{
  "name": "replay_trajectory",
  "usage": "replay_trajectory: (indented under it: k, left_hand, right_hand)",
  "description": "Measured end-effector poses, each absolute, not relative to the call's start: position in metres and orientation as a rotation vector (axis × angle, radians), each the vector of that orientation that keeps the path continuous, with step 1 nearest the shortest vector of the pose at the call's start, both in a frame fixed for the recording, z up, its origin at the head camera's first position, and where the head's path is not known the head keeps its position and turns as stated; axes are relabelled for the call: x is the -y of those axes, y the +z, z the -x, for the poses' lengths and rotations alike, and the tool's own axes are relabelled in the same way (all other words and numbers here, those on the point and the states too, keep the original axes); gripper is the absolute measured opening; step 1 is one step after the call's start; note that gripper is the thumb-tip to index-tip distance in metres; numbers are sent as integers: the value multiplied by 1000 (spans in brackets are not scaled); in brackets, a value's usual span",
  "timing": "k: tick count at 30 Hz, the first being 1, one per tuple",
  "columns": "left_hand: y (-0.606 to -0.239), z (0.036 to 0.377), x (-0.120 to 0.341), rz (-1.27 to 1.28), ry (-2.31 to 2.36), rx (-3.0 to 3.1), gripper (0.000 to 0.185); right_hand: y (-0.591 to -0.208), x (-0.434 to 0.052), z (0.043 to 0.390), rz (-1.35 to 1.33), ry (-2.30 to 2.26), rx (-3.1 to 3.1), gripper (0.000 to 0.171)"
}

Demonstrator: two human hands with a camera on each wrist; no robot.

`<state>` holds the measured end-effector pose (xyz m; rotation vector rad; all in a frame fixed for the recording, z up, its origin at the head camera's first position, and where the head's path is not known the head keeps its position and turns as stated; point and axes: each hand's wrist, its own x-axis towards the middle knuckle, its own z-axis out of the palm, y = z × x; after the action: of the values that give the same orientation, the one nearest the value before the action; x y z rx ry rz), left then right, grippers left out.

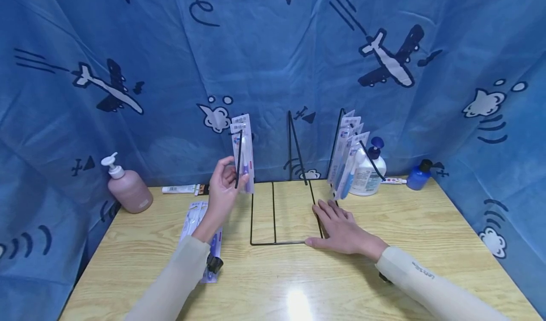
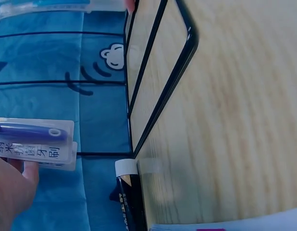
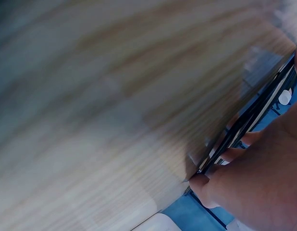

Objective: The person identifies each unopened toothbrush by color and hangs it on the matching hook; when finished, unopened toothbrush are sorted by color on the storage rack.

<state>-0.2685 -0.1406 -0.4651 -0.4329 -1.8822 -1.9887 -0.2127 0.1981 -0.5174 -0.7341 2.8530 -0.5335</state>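
Note:
My left hand (image 1: 225, 181) pinches the lower part of a packaged toothbrush (image 1: 245, 162) on the left hook of a black wire rack (image 1: 274, 212). In the left wrist view, the purple handle of that toothbrush (image 2: 30, 132) shows through clear plastic, with the thumb behind its edge. My right hand (image 1: 341, 228) rests on the right side of the rack's base, fingers spread and thumb at the front bar. Several more packaged toothbrushes (image 1: 347, 162) hang on the right hook. Only bare wire shows at the middle hook (image 1: 298, 148).
Packaged toothbrushes (image 1: 215, 250) lie under my left forearm. A pink pump bottle (image 1: 130, 190) and a toothpaste tube (image 1: 179, 189) are at the back left. Behind the right hook stand a white pump bottle (image 1: 368, 176) and a small blue bottle (image 1: 418, 176). A blue curtain (image 1: 273, 50) borders the table.

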Motion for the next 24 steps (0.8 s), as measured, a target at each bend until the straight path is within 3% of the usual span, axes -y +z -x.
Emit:
replay_trajectory:
  k: [12,24]
  left_hand:
    - [-464,293,147,337,-1894,1867,49]
    - [-469,266,168,246,-1889,1978,43]
  right_hand:
    - [-518,-198,214,738,-505,-2860,106]
    - [-520,-198,212,774,-547,-2871,105]
